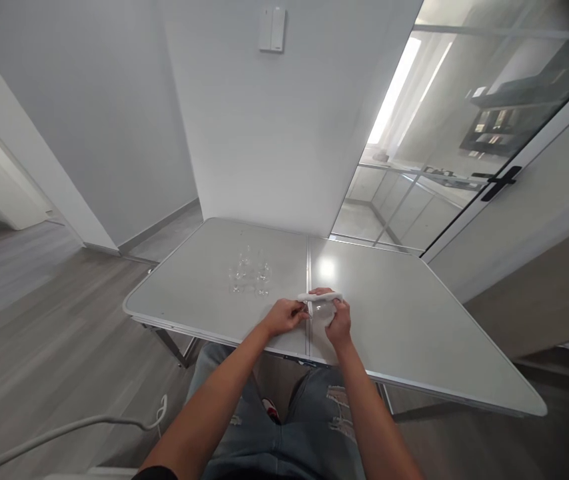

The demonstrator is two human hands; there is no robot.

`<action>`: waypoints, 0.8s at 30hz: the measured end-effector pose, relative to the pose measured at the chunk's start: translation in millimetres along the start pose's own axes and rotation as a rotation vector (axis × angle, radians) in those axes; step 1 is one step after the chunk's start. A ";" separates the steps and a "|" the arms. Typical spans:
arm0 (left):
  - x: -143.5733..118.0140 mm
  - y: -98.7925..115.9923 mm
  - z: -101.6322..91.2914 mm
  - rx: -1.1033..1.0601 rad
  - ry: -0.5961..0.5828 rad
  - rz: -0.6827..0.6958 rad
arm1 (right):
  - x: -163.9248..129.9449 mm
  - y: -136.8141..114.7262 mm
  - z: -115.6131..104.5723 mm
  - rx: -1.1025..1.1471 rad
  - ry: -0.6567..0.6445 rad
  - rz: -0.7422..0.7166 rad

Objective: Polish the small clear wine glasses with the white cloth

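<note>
Both hands at near table [414,320] edge; right hand [339,321] grip holding white rod [320,297] over small glass [322,312]; left hand [284,315] grip pinching rod's left end; more glasses [249,273] far left.

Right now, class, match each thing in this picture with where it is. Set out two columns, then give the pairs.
1. cluster of small clear glasses
2. white rod-shaped object
3. white wall switch
4. black door handle

A. on the glass door at right
B. high on the wall
C. on the grey folding table, left half
D. above the right hand, beside the left hand

1-C, 2-D, 3-B, 4-A
</note>
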State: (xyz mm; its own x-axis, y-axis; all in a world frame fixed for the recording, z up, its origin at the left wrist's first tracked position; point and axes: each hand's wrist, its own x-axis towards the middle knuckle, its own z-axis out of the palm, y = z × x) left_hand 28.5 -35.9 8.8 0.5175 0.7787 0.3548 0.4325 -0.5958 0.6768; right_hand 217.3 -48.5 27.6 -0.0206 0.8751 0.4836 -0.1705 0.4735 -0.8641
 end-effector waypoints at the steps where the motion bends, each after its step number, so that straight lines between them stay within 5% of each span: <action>1: -0.4 -0.7 1.0 0.015 0.014 -0.004 | 1.1 -4.7 -2.0 -0.107 -0.051 -0.075; 5: -0.5 -5.9 5.8 0.093 0.091 -0.029 | 3.1 -16.5 -6.8 -0.667 -0.409 -0.420; 7: 0.3 -8.4 7.7 0.111 0.114 -0.040 | -0.1 -14.7 -6.9 -0.864 -0.487 -0.537; 15: 2.1 -11.1 9.3 0.075 0.153 -0.070 | -12.6 7.5 -10.6 -0.999 -0.443 -0.650; 24: 5.1 -8.3 5.4 -0.117 0.201 -0.109 | -14.8 12.2 0.6 -0.765 -0.291 -0.465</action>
State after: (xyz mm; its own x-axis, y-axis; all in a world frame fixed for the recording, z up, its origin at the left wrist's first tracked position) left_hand 31.5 -28.0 1.5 0.3105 0.8676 0.3885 0.3832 -0.4883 0.7840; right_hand 214.9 -55.7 9.9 -0.3761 0.5709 0.7298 0.4678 0.7969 -0.3822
